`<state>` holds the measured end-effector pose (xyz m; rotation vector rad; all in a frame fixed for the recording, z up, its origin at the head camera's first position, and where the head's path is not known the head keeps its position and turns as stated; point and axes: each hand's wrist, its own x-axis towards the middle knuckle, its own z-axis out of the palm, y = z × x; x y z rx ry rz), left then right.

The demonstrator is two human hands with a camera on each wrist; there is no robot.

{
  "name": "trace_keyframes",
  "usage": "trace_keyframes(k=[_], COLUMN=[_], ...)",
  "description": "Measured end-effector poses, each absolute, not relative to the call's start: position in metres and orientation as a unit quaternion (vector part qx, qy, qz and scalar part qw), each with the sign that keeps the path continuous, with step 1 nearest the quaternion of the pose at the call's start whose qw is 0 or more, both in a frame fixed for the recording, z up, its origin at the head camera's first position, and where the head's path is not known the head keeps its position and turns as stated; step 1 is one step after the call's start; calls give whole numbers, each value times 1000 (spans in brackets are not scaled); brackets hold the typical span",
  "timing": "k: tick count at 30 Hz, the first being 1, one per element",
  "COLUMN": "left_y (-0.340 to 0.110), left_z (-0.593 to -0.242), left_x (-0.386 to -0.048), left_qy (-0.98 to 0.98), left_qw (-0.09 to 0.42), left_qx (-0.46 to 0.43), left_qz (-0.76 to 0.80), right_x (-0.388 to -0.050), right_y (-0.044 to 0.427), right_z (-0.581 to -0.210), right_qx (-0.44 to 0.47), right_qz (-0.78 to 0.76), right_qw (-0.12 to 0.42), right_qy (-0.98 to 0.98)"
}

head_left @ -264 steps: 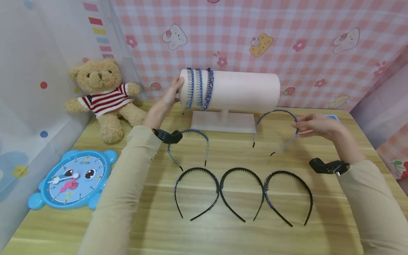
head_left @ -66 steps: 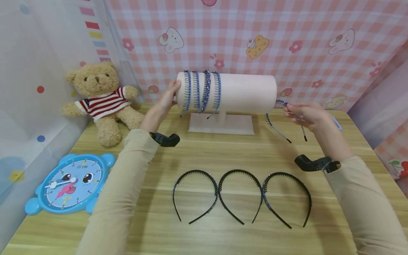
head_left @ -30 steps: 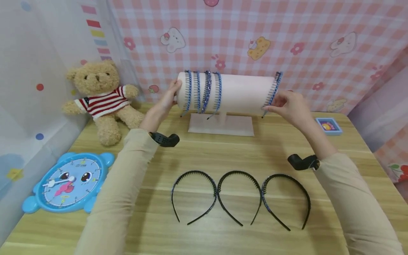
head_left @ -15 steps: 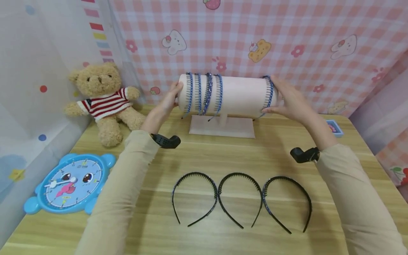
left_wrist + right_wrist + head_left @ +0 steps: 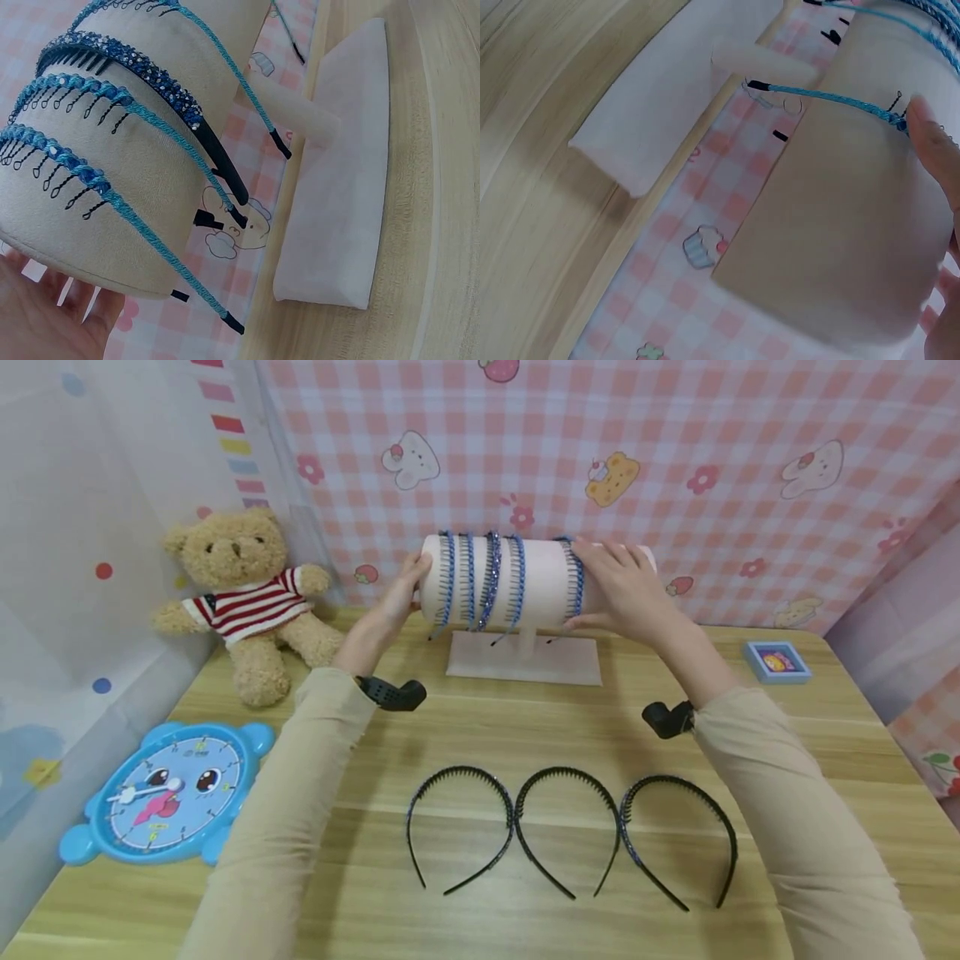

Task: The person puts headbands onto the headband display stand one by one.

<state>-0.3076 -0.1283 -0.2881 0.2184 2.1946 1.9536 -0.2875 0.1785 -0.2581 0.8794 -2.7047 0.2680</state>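
A pale cylindrical headband stand [image 5: 543, 578] stands on the table near the pink curtain. My left hand [image 5: 397, 589] grips its left end, fingers partly behind the end in the left wrist view. Around the roll's left half sit several headbands, among them a glittery dark blue headband [image 5: 124, 56] and a blue braided headband [image 5: 517, 578]. Farther right, my right hand [image 5: 630, 593] holds another blue braided headband [image 5: 575, 581] round the roll, thumb at the front and fingers over the top. That band's dark-tipped end [image 5: 759, 85] hangs below the roll.
Three black toothed headbands [image 5: 567, 769] lie side by side on the wooden table [image 5: 360, 910] in front. A teddy bear [image 5: 243, 585] and a blue clock [image 5: 168, 789] are at left. A small blue frame [image 5: 777, 662] lies at back right.
The right hand has brought the blue braided headband from beside the stand onto its right end, then slid it left. Another blue headband earlier on the table is now on the roll. Left hand stays.
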Motion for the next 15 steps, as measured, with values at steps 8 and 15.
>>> trace_keyframes(k=[8,15], left_y=[-131,-130], left_z=[-287,-288], left_x=[-308,-308], left_qy=[736,737], left_qw=[99,100], left_qx=[73,72], left_qz=[666,665], right_x=[-290,-292], right_y=[153,144], right_z=[-259,-261], right_qx=[311,298], right_qz=[87,93], right_qw=[130,105], right_qy=[-937,-944])
